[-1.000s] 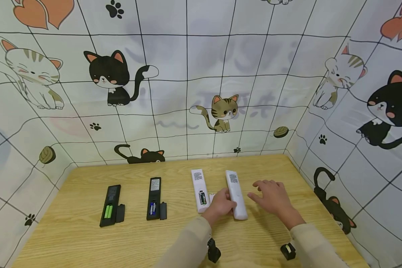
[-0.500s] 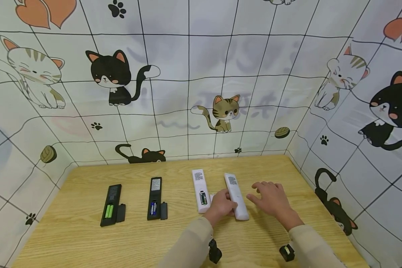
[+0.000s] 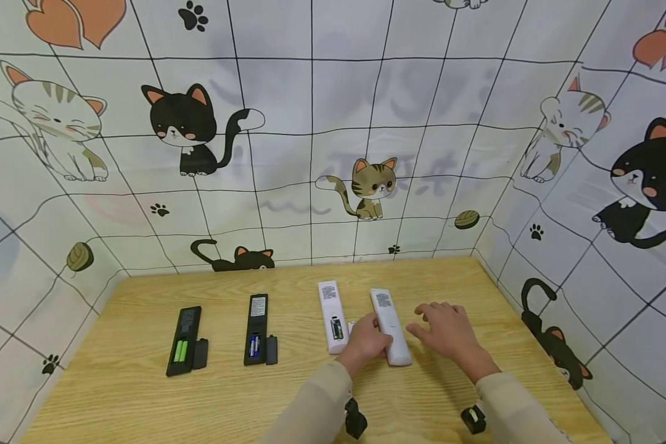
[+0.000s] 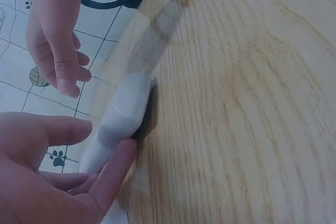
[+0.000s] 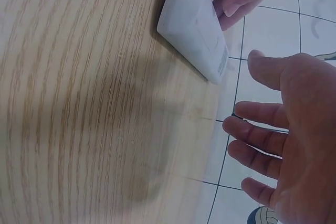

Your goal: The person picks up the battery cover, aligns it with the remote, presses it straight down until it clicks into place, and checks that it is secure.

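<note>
A white remote control (image 3: 390, 327) lies back side up, a printed label at its far end. My left hand (image 3: 364, 339) holds its left edge near the lower half, thumb over the edge and fingers at its side, as the left wrist view shows. To its right, my right hand (image 3: 446, 331) hovers over the table with loosely bent fingers and holds nothing. Just left of my left hand lies a second white remote control (image 3: 331, 308), its battery bay uncovered with a battery inside. A small white cover (image 3: 351, 325) beside it is mostly hidden by my left hand.
A black remote control (image 3: 187, 324) with green batteries stands at the left, its dark cover (image 3: 200, 353) beside it. Another black remote control (image 3: 257, 320) holds blue batteries, with a cover (image 3: 271, 349) alongside. A cat-print cloth (image 3: 288, 154) surrounds the wooden table (image 3: 116, 394).
The far end of the held white remote control has shifted slightly toward me and left. My right hand has drifted a little to the left; the other remote controls keep their places.
</note>
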A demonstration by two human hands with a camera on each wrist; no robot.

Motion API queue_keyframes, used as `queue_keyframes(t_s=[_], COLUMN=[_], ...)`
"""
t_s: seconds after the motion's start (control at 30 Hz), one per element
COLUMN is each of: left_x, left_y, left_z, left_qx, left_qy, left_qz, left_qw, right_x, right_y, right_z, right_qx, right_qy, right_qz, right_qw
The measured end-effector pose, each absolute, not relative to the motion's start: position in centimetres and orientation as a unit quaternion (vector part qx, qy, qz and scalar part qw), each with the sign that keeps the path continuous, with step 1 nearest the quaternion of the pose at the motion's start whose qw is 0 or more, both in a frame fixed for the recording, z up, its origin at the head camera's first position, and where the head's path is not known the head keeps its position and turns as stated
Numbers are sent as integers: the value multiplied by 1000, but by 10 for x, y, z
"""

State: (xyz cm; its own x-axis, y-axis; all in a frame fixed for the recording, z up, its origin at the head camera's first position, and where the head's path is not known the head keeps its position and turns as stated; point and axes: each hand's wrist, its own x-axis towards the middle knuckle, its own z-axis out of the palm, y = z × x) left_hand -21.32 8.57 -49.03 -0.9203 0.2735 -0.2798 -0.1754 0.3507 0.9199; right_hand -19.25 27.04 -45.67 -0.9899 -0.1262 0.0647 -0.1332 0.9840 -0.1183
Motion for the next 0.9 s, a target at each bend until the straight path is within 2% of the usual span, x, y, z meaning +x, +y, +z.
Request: queue_keyframes(t_s=[0.5, 0.8, 0.9], left_x=[-212, -213, -214], left_y=[81, 79, 74], left_z=[-488, -483, -480], left_qx=[41, 66, 81], left_qy=[814, 845, 839], left_qz=[551, 517, 524], left_qw=[179, 120, 126], right_x=[-192, -193, -193], right_y=[267, 264, 262], right_z=[-460, -461, -460], right_qx=[74, 75, 79], right_qy=[-995, -995, -995], right_qz=[58, 55, 57], right_qw=[32, 36, 37])
